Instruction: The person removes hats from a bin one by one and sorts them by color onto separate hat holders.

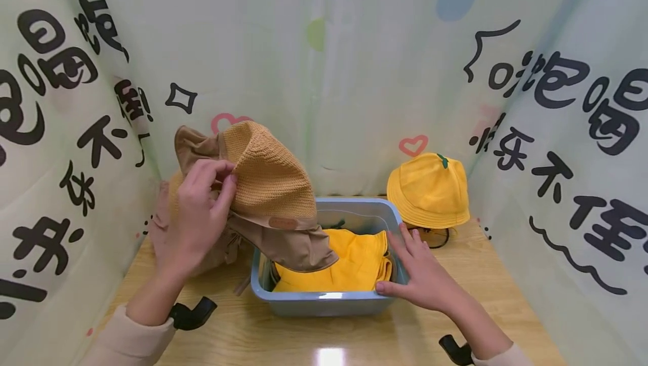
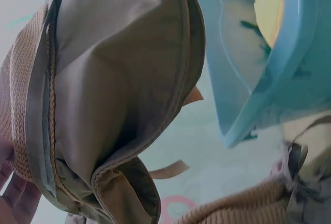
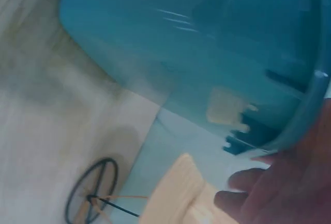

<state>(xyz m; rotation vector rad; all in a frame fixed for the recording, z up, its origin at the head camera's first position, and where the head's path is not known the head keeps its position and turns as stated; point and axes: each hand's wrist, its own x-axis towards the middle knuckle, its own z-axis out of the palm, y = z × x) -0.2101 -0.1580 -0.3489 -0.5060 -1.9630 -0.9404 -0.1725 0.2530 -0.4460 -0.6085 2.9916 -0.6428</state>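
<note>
My left hand pinches a sun hat with a tan knitted crown, a brown cloth brim and a small leather patch. The hat hangs tilted over the left part of a blue plastic bin; in the left wrist view its brown brim fills much of the picture. Folded yellow cloth lies inside the bin, partly hidden by the brim. My right hand rests on the bin's right rim with its fingers spread, the thumb at the front corner. In the right wrist view its fingertips show beside the rim.
A yellow bucket hat with a green leaf and dark cord stands behind the bin on the right. More brownish hats are stacked left, partly behind my left hand. Printed curtains enclose the wooden table at back and sides.
</note>
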